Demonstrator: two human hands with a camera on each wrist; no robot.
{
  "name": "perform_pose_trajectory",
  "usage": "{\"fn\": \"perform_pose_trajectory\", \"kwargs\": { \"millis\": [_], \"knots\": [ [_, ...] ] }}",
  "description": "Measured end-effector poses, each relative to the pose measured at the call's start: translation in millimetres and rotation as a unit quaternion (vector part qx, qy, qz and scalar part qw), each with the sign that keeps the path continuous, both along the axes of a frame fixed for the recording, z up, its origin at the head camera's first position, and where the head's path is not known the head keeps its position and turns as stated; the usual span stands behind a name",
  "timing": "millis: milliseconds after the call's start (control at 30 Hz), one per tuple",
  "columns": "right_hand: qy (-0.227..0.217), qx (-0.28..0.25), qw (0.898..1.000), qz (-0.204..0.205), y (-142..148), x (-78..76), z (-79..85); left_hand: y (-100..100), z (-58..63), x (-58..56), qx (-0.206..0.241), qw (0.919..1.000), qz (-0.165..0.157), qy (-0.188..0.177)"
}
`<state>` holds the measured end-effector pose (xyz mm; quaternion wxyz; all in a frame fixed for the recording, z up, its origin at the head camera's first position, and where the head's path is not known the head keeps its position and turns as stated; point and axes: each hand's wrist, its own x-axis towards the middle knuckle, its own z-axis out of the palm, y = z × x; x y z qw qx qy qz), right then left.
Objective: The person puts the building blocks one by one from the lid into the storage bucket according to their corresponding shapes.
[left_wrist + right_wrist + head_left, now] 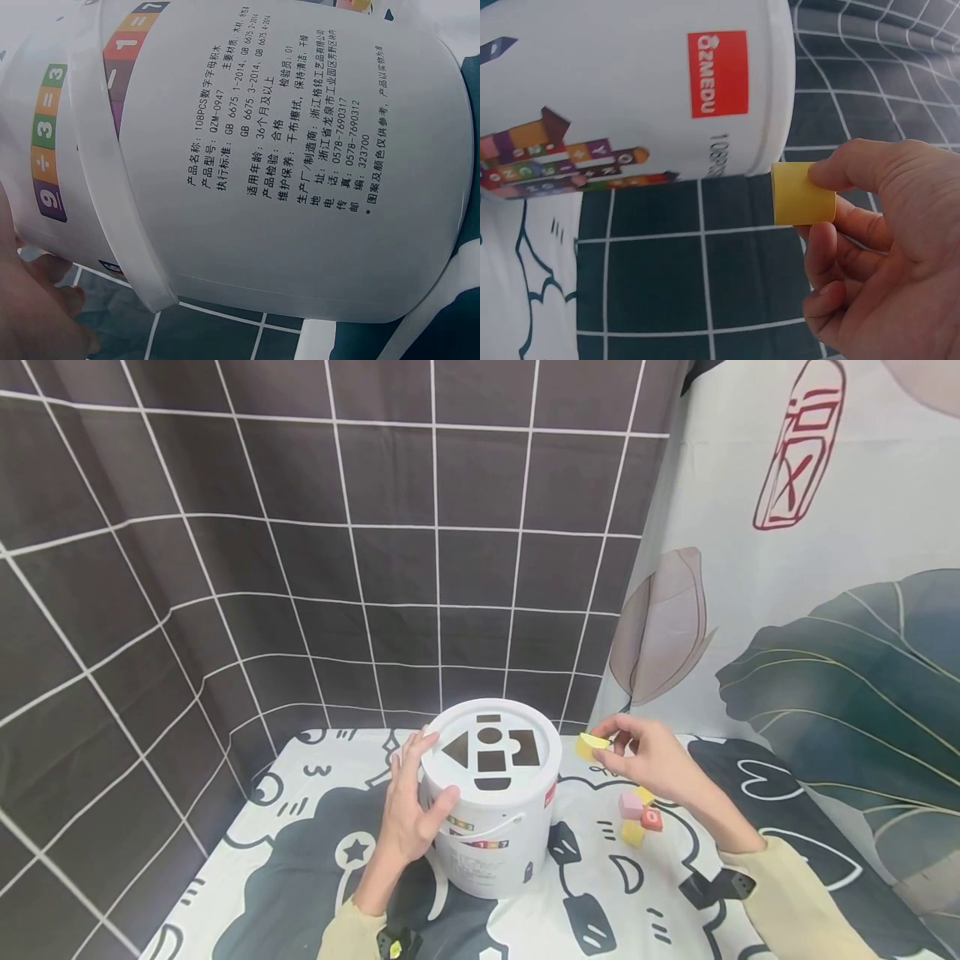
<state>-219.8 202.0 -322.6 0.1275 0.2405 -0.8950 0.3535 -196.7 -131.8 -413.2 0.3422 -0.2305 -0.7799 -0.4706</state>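
the left hand [411, 810], unclenched, braces the bucket [487, 864] near the cloth's [630, 920] far edge, likely for steadiness; the right hand [649, 757] pinches a yellow block [590, 747] beside it, perhaps keeping most faces clear; 4 loose blocks [631, 805] lie nearby.

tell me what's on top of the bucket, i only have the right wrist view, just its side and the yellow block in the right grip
Observer: In the head view, the white lid of the bucket has cut-outs in several shapes, among them a triangle and a circle.
Operator: ok, where's the left grip
Observer: The left grip is at the bucket's left side, fingertips on the lid's rim.
Operator: any other blocks around
Observer: Yes, on the patterned cloth right of the bucket there is a small cluster: a pink block, a red block and two yellow ones.
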Motion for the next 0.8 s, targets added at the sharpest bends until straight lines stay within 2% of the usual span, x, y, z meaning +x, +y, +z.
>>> {"fn": "perform_pose_trajectory", "kwargs": {
  "millis": [533,800],
  "knots": [
    [0.047,-0.022,0.997,0.058,-33.2,6.4,21.5,-0.2,-0.7,0.3,-0.002,1.0,0.003,-0.004],
    [0.026,-0.024,0.995,0.089,-56.4,10.3,24.9,0.1,-0.4,0.6,-0.001,1.0,0.003,0.0]
  ]
}}
